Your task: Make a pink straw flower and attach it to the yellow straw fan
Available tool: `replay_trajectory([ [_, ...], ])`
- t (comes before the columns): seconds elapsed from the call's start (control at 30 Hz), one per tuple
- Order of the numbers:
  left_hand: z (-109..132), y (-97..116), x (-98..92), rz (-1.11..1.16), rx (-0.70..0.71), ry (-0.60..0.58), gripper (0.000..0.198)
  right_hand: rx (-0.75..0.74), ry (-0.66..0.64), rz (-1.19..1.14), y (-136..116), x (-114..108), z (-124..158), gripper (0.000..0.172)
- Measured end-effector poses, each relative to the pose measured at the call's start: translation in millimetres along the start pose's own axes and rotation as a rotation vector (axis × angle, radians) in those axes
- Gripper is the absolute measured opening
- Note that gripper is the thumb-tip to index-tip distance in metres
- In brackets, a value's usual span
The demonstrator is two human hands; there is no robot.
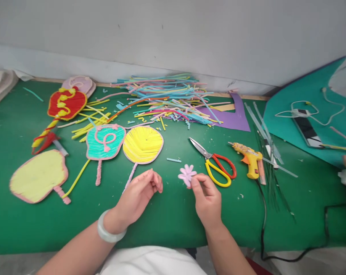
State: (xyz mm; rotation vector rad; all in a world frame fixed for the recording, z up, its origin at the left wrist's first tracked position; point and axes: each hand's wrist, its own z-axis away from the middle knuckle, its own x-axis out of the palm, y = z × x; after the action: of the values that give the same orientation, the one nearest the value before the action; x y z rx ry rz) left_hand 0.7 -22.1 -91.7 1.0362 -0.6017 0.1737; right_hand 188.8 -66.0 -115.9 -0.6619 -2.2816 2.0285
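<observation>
Between thumb and fingers, my right hand [208,196] pinches a small light-purple flower [186,175] by its edge, above the green table. My left hand [140,194], with a pale bangle at the wrist, is raised to the left of the flower, its fingers curled in and partly hidden; whether anything is in them I cannot make out. Just beyond that hand lies a round yellow fan [143,145], next to a turquoise fan [106,142] with a pink swirl. Scissors [210,156] with red and yellow handles lie right of the flower.
A yellow glue gun [251,161] with a black cord lies at the right, beside clear sticks. Piled pipe cleaners [167,91] line the back. Pale yellow [39,176] and red [68,103] fans lie left. A phone [307,128] rests on a teal sheet; another person's hand shows at the right edge.
</observation>
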Motion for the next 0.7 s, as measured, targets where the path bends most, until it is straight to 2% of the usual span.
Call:
replay_trajectory([
  [0.07,-0.6,3.9,-1.1,0.117,-0.02,-0.011,0.036,0.047,0.036,0.0,2.2,-1.4,0.1,0.016],
  [0.13,-0.4,6.8,-1.4,0.167,-0.033,-0.01,0.036,0.041,0.014,0.024,3.8,-1.8,0.2,0.015],
  [0.27,1.5,8.2,-0.9,0.192,-0.052,-0.02,0.034,-0.015,-0.036,0.056,6.9,-0.7,0.9,0.013],
  [0.57,3.0,5.1,-0.6,0.263,-0.02,-0.076,0.031,-0.038,-0.044,0.096,5.9,-1.5,0.3,0.014],
  [0.7,4.2,7.0,0.3,0.274,-0.018,-0.087,0.027,-0.085,-0.008,0.237,9.4,1.9,-4.4,0.016],
])
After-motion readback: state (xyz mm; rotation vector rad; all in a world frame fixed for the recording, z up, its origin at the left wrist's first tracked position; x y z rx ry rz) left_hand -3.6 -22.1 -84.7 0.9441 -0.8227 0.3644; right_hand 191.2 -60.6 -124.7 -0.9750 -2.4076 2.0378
